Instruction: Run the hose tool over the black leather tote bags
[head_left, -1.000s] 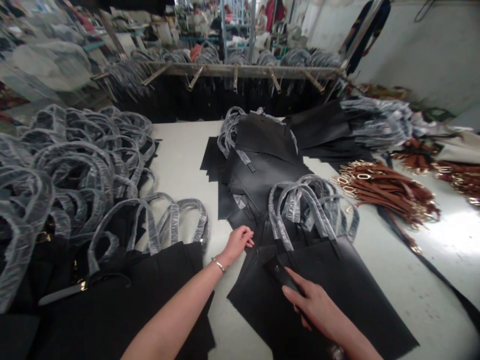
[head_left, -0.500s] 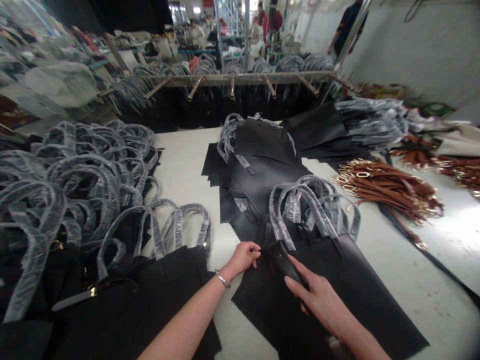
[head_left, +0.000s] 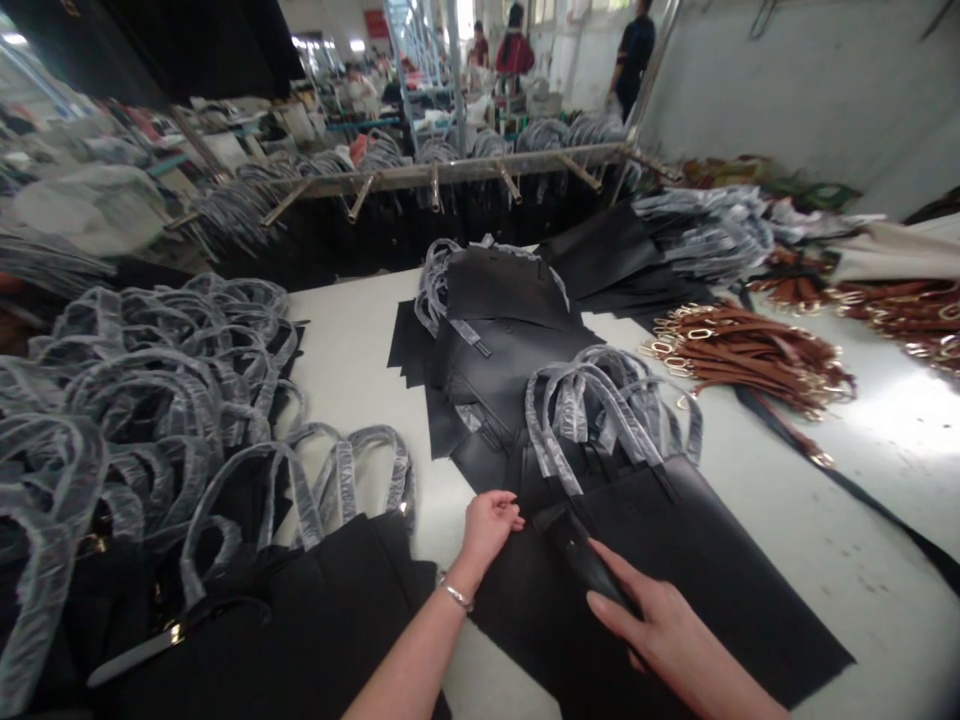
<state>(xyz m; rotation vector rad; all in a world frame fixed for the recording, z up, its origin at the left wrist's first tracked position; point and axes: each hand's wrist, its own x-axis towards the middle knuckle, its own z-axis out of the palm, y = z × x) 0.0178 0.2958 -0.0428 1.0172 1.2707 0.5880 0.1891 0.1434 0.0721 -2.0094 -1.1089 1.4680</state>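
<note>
My left hand [head_left: 489,525], a metal bangle at its wrist, is at the left edge of a black leather-like bag panel [head_left: 727,560]. Its fingers are curled and pinched together; whatever is between them is too small to make out. A dark, elongated hand tool [head_left: 581,560] with a broad flat end lies in my right hand [head_left: 664,620], fingers wrapped round it. This tool is over the panel, its broad end pointing toward my left hand. Just beyond, plastic-wrapped handles [head_left: 551,440] loop up from the panels.
Many wrapped handles [head_left: 165,400] and black panels [head_left: 322,610] are piled on the left. More panels [head_left: 517,290] are stacked ahead. Brown straps with gold clasps [head_left: 757,355] lie right on the white table [head_left: 341,320]. A metal rack [head_left: 465,172] crosses behind; people stand farther off.
The view has shifted slightly, so the scene sits further left. The tool's broad end has come a little toward me and away from my left fingers. Both hands keep their grip shape.
</note>
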